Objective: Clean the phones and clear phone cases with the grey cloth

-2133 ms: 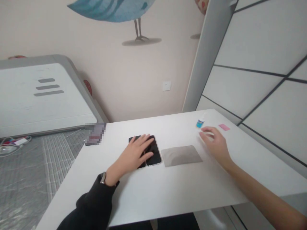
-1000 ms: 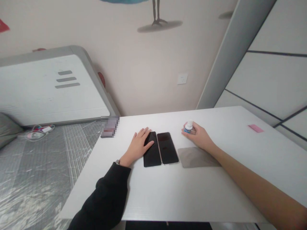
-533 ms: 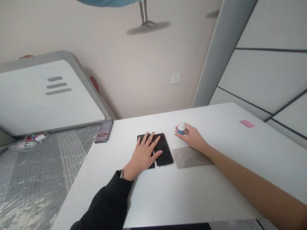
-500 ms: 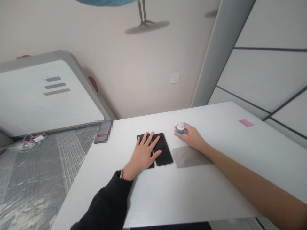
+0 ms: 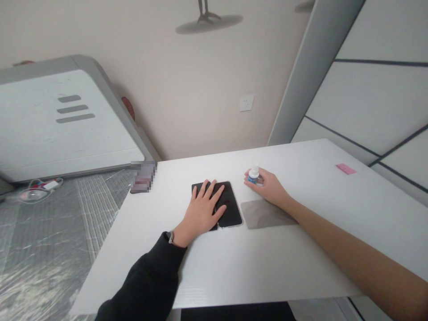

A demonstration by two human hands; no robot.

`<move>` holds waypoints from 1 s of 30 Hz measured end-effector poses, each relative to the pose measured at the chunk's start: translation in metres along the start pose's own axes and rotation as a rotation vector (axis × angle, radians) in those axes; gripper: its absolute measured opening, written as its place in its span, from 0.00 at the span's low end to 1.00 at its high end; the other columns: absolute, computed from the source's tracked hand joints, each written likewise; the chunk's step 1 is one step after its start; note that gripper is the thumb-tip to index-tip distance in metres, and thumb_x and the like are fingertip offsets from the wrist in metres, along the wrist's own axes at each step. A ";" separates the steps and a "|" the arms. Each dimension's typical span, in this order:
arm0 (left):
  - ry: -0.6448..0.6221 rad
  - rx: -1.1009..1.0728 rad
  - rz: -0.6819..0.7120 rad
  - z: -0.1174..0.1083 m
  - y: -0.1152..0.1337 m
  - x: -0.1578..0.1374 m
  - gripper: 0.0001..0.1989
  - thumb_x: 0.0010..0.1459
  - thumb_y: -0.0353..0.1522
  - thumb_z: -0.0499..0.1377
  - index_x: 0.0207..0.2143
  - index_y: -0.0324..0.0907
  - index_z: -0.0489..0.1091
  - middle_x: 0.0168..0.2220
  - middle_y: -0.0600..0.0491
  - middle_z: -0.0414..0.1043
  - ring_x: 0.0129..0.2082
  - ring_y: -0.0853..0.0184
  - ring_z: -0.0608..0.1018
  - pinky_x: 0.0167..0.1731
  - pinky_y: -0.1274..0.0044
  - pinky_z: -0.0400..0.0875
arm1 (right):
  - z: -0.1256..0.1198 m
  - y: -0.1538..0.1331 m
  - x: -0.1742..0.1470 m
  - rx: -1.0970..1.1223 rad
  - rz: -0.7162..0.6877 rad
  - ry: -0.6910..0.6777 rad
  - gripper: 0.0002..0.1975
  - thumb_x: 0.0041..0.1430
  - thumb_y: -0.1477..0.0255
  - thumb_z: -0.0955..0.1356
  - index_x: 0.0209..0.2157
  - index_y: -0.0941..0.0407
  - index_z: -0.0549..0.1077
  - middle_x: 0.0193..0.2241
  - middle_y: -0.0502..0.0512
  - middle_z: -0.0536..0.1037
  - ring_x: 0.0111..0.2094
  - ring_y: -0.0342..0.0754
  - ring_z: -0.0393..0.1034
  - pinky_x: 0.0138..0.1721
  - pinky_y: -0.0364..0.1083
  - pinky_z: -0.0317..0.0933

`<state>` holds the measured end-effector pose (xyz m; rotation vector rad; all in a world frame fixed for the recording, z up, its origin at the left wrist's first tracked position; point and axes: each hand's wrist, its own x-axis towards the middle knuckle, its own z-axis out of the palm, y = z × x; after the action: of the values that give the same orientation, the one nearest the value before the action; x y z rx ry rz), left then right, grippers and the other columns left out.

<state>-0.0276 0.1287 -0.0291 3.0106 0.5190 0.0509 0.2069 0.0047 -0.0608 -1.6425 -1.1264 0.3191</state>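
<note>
My left hand point(image 5: 203, 209) lies flat with fingers spread over two black-screened phones side by side. The phone on the right point(image 5: 232, 207) has a clear edge like a case. Most of the phone on the left point(image 5: 197, 186) is hidden under the palm. My right hand point(image 5: 269, 187) curls its thumb and fingers around a small white bottle point(image 5: 253, 173) with a blue label, upright at the table. Below that hand and wrist, a grey cloth point(image 5: 267, 215) is spread flat, partly covered by the forearm.
The white table point(image 5: 214, 267) carries a pink slip point(image 5: 346, 169) at the right and a blurred-out flat item point(image 5: 143, 177) at its far left corner. Behind are a wall with a socket point(image 5: 246, 103), a white-and-grey bed panel point(image 5: 67, 142) and panelled cabinet doors point(image 5: 377, 102).
The camera view has tilted slightly, so the table appears a little higher. Both hands keep their places, the left on the phones and the right around the bottle.
</note>
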 end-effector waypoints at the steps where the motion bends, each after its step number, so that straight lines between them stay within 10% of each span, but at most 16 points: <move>1: 0.001 -0.002 -0.002 -0.001 0.001 -0.001 0.31 0.70 0.45 0.49 0.71 0.44 0.53 0.74 0.44 0.46 0.73 0.45 0.49 0.66 0.46 0.51 | 0.000 0.000 0.000 0.001 0.002 -0.002 0.14 0.54 0.62 0.72 0.39 0.55 0.73 0.40 0.59 0.80 0.43 0.57 0.77 0.47 0.56 0.74; 11: 0.157 -0.193 -0.022 -0.005 -0.001 -0.003 0.26 0.70 0.38 0.51 0.67 0.42 0.58 0.71 0.43 0.56 0.69 0.53 0.62 0.67 0.55 0.56 | -0.006 -0.022 -0.011 0.042 -0.150 0.231 0.15 0.60 0.64 0.72 0.45 0.51 0.66 0.43 0.57 0.81 0.47 0.54 0.77 0.50 0.54 0.71; 17: 0.250 -0.344 0.095 -0.017 0.003 -0.008 0.31 0.69 0.39 0.53 0.69 0.41 0.48 0.64 0.40 0.66 0.57 0.59 0.76 0.56 0.66 0.71 | -0.008 -0.048 -0.018 -0.398 -0.436 -0.288 0.12 0.66 0.72 0.64 0.50 0.56 0.70 0.45 0.62 0.80 0.44 0.56 0.76 0.46 0.53 0.68; 20: 0.206 -0.177 0.120 -0.025 0.009 -0.013 0.20 0.70 0.40 0.52 0.58 0.39 0.62 0.48 0.44 0.78 0.40 0.60 0.82 0.40 0.70 0.76 | 0.001 -0.070 -0.028 -0.587 -0.442 -0.458 0.11 0.68 0.68 0.65 0.49 0.57 0.72 0.41 0.60 0.81 0.39 0.55 0.77 0.38 0.50 0.66; 23: 0.151 0.068 0.203 -0.031 0.023 -0.027 0.17 0.73 0.40 0.46 0.37 0.42 0.68 0.29 0.52 0.77 0.27 0.61 0.80 0.26 0.73 0.70 | 0.006 -0.089 -0.051 -0.777 -0.515 -0.467 0.17 0.70 0.57 0.65 0.40 0.57 0.74 0.32 0.57 0.82 0.31 0.52 0.76 0.28 0.47 0.59; 30: 0.213 0.085 0.567 -0.044 0.088 -0.099 0.21 0.73 0.42 0.42 0.28 0.46 0.62 0.20 0.56 0.71 0.15 0.66 0.71 0.16 0.72 0.60 | -0.025 -0.131 -0.152 -0.708 -0.736 -0.431 0.16 0.69 0.55 0.66 0.35 0.53 0.73 0.22 0.50 0.76 0.20 0.48 0.67 0.19 0.51 0.47</move>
<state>-0.0940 0.0164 0.0208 3.1434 -0.3429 0.3951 0.0788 -0.1329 0.0130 -1.6258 -2.2608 -0.2562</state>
